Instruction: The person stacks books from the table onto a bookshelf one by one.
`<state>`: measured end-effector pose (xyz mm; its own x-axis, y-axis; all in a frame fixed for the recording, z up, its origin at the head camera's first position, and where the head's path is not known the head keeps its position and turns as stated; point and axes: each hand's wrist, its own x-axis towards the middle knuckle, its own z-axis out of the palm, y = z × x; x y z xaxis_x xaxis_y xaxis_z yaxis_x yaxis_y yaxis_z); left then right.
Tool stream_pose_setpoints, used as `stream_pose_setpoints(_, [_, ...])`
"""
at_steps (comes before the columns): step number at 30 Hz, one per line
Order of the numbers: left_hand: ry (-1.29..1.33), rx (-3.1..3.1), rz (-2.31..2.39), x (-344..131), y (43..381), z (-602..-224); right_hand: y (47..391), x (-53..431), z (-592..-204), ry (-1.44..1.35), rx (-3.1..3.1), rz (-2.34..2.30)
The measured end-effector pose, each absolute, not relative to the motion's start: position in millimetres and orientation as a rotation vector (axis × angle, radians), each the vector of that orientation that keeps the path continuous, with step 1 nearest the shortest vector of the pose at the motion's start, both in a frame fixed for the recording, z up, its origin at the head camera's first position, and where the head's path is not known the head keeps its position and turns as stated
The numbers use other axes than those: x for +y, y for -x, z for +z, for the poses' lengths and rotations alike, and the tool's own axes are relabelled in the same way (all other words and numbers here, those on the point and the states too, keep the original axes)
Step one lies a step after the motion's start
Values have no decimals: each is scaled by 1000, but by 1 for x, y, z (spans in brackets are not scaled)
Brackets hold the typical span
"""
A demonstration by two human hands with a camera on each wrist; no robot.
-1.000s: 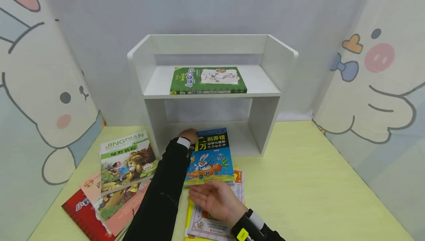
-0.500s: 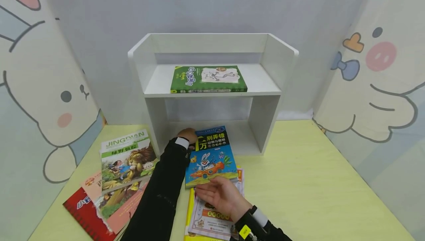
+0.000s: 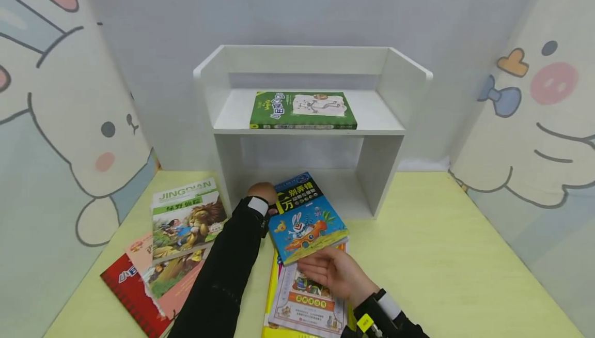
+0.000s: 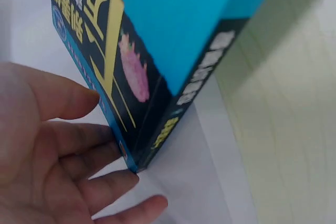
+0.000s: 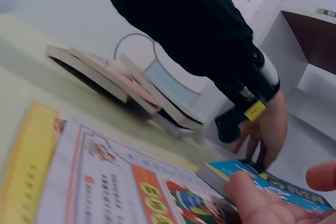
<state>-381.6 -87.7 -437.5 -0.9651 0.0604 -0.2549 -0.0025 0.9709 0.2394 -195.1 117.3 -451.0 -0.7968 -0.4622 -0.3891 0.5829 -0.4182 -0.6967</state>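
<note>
A blue book (image 3: 308, 219) with a rabbit in an orange car lies aslant, its top end on the lower shelf and its bottom end over a stack of books. My left hand (image 4: 58, 150) pinches the book's top-left corner, thumb at the cover's edge and fingers at the side below. At the lower edge, my right hand (image 3: 337, 273) is palm up with straight fingers against the book; its thumb stands apart in the right wrist view. Under the right hand lies a pale book (image 3: 307, 304) with an orange band, on top of a yellow book (image 3: 271, 296).
A white two-tier bookshelf (image 3: 388, 172) stands at the back, a green book (image 3: 302, 110) flat on its upper tier. Left of my left sleeve, a lion-cover book (image 3: 190, 224) overlaps pink and red books (image 3: 135, 291). The pale yellow tabletop (image 3: 441, 255) extends to the right.
The blue book has turned, its bottom end swinging right and its top end tipping left. My right hand has moved right along with that lower edge. The left hand keeps to the top corner.
</note>
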Motion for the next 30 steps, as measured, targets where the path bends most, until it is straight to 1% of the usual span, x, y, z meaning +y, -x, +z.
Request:
stream_pose_setpoints(2, [-53,2884,325,-88,377,-434,200,124,-451,-133,1209,-2172])
stream_pose_setpoints(4, [-32,2893,306,-89,381,-438,204,130,-450,-112,1267,-2136])
stream_pose_setpoints(9, [17,2941,265,-86,369,-432,210,144,-451,-116,1410,-2093])
stream_pose_setpoints(16, [-20,2947,299,-97,358,-431,217,163,-452,-127,1570,-2114])
stream_pose_setpoints(24, [-47,3050,291,-111,335,-426,223,174,-448,-162,1684,-2142])
stream_pose_setpoints(30, [-91,3147,264,-117,321,-430,228,177,-449,-193,1810,-2169])
